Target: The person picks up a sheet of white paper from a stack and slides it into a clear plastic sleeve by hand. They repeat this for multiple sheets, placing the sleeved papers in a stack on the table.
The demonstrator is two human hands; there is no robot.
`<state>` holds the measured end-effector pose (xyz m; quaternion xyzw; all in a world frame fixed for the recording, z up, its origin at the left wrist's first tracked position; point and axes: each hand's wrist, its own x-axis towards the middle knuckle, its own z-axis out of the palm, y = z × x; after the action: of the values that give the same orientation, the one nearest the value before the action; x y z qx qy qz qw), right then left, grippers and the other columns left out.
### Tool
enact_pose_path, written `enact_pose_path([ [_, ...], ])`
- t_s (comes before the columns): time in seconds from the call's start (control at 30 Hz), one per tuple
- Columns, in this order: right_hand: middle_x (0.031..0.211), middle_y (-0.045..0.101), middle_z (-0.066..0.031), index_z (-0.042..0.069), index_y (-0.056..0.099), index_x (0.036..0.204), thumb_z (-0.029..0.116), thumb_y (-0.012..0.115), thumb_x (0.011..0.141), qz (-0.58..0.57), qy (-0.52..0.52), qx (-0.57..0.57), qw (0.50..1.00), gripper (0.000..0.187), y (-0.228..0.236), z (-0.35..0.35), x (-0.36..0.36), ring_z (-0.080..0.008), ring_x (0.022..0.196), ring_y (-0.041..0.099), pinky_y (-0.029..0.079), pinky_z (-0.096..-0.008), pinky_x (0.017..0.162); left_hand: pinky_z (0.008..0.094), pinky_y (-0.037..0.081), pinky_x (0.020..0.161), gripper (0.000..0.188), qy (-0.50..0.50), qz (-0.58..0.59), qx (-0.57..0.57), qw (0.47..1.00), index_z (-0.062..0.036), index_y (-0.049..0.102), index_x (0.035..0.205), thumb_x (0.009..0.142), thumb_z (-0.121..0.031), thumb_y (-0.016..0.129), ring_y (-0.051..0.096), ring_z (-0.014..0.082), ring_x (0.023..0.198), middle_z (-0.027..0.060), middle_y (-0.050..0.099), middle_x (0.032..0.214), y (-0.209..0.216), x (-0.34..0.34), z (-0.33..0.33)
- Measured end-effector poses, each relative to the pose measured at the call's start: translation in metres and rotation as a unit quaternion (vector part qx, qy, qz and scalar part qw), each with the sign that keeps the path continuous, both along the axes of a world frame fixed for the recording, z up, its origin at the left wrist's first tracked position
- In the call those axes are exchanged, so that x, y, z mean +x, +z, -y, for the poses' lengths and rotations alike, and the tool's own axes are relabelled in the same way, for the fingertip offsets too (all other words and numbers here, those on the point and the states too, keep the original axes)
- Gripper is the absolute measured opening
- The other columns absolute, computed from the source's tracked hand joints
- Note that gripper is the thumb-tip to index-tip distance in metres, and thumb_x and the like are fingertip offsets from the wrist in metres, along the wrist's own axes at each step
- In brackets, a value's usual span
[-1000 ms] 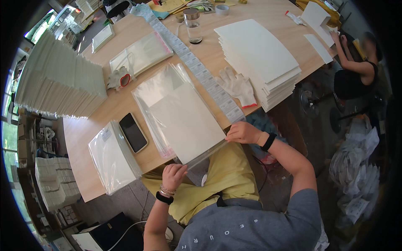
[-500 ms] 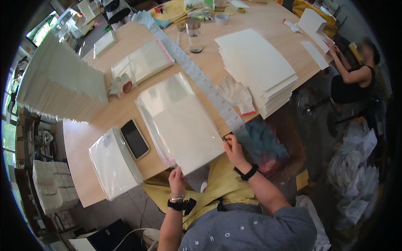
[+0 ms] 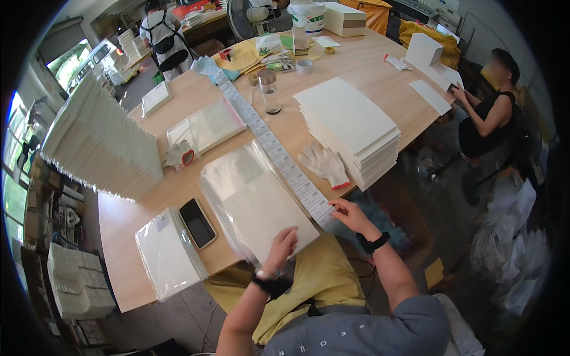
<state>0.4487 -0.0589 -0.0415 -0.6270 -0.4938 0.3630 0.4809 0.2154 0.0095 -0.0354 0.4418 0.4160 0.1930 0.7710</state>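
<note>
A long strip of printed labels (image 3: 279, 157) runs diagonally across the table to its near edge. My right hand (image 3: 354, 216) pinches the strip's near end between thumb and fingers. My left hand (image 3: 282, 248) is above the near part of a pile of white boards in clear plastic sleeves (image 3: 252, 204), fingers curled together, with nothing visible in them. Whether it touches the pile I cannot tell. A knitted white glove (image 3: 323, 165) lies just beyond my right hand. Left of the pile are a phone (image 3: 198, 223) and a smaller sleeved stack (image 3: 169, 254).
Tall white stacks (image 3: 104, 139) stand at the left, and a stack of white boards (image 3: 350, 121) to the right. A lidded glass jar (image 3: 270, 94) stands behind the strip. A seated person (image 3: 490, 113) handles white card at the far right. White bags (image 3: 510, 237) are heaped below.
My right hand has gone from the sleeved pile's corner to the label strip's end and grips it. My left hand has let go of the pile's near edge and moved right, over it.
</note>
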Motion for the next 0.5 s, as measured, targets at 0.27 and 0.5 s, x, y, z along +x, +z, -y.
enact_pose_path([
  [0.27, 0.089, 0.06, -0.0097, 0.004, 0.063, 0.083, 0.003, 0.062, 0.071, 0.319, 0.032, 0.105, 0.941, 0.013, 0.03, 0.016, 0.014, -0.0238, 0.077, 0.057, 0.044, -0.0306, 0.072, 0.0196, 0.015, 0.034, 0.033, -0.006, 0.091, -0.237, 0.967, -0.0194, 0.036, 0.059, 0.082, -0.027, 0.058, 0.021, 0.0032, 0.037, -0.0099, 0.026, 0.048, -0.028, 0.087, -0.015],
  [0.5, 0.086, 0.059, -0.0092, 0.003, 0.062, 0.082, 0.002, 0.062, 0.071, 0.181, -0.019, 0.221, 0.958, 0.01, 0.08, -0.024, -0.019, -0.0233, 0.079, 0.056, 0.044, -0.0288, 0.069, 0.0224, 0.034, 0.041, 0.023, -0.004, 0.021, -0.057, 0.998, -0.005, 0.053, 0.081, 0.084, -0.028, 0.055, 0.044, 0.0105, 0.047, 0.0004, 0.048, 0.061, -0.046, 0.08, -0.018],
])
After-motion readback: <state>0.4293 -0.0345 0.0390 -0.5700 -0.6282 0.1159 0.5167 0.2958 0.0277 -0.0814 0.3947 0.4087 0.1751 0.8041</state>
